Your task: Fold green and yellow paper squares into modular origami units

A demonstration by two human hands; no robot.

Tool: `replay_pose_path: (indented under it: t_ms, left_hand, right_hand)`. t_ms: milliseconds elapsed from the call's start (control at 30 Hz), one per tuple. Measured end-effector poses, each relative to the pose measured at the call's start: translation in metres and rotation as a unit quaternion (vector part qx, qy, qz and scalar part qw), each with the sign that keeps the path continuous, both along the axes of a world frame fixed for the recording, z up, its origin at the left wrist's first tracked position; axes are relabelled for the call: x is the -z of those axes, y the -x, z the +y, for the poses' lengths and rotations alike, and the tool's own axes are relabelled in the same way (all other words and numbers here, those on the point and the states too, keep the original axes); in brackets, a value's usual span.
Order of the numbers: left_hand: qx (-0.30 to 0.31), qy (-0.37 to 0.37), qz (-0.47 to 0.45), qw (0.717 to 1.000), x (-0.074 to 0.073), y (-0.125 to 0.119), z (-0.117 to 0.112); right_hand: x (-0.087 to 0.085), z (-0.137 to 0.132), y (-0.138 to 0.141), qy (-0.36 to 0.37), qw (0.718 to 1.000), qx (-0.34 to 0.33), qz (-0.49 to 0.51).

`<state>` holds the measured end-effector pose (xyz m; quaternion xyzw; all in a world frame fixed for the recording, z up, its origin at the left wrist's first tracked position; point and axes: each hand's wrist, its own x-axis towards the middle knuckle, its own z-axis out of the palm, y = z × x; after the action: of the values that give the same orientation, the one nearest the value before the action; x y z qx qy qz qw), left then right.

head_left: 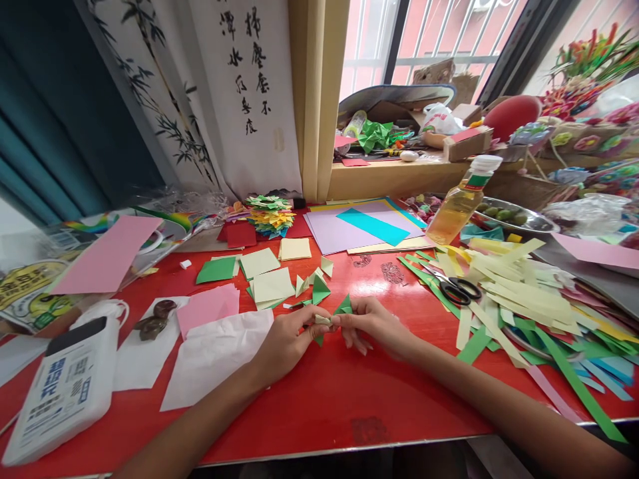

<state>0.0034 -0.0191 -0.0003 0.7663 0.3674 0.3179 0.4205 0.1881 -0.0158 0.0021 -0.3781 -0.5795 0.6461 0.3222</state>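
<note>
Near the middle of the red table, my left hand pinches a small folded piece of cream paper. My right hand meets it there, thumb and finger closed on folded green paper. The pieces touch between my fingertips; how they join is hidden by the fingers. Just beyond my hands lie a folded green piece and several small cream folded triangles. Cream paper squares and a green square lie to the left of these.
Black-handled scissors rest by a heap of paper strips at right. A bottle of yellow liquid stands behind. At left are a white sheet, pink paper and a white box. A folded-paper stack sits at the back.
</note>
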Motion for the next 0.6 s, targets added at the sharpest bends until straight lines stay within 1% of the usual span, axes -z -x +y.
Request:
replay_pose_path:
  t_ms: [67,167,333,433,500,600]
  left_hand:
    - [-0.005,-0.007,0.009,1.0,-0.0001,0.0002,-0.0004]
    - [-0.014,-0.011,0.019,1.0,-0.0003,0.0001,-0.0003]
    - [-0.021,-0.01,0.023,0.999,-0.0004,-0.0006,0.0001]
    - [-0.025,-0.007,0.016,1.0,-0.0001,-0.0009,0.0003]
    - [-0.023,0.001,0.011,1.0,-0.0002,-0.001,0.0003]
    - [-0.011,0.014,0.012,1.0,-0.001,-0.0009,0.0002]
  right_hand:
    - [0.0,0.0005,-0.0002,0.007,1.0,0.0,0.001]
    - [0.0004,0.0005,-0.0007,-0.016,1.0,0.003,-0.016]
    - [0.002,-0.0033,-0.0004,-0.085,0.994,0.032,-0.057]
    - [0.0005,-0.0047,-0.001,-0.145,0.983,0.05,-0.101]
    - [-0.0018,-0.0039,-0.0027,-0.161,0.978,0.039,-0.127]
    - [-0.0053,-0.0019,-0.006,-0.146,0.977,0.001,-0.156]
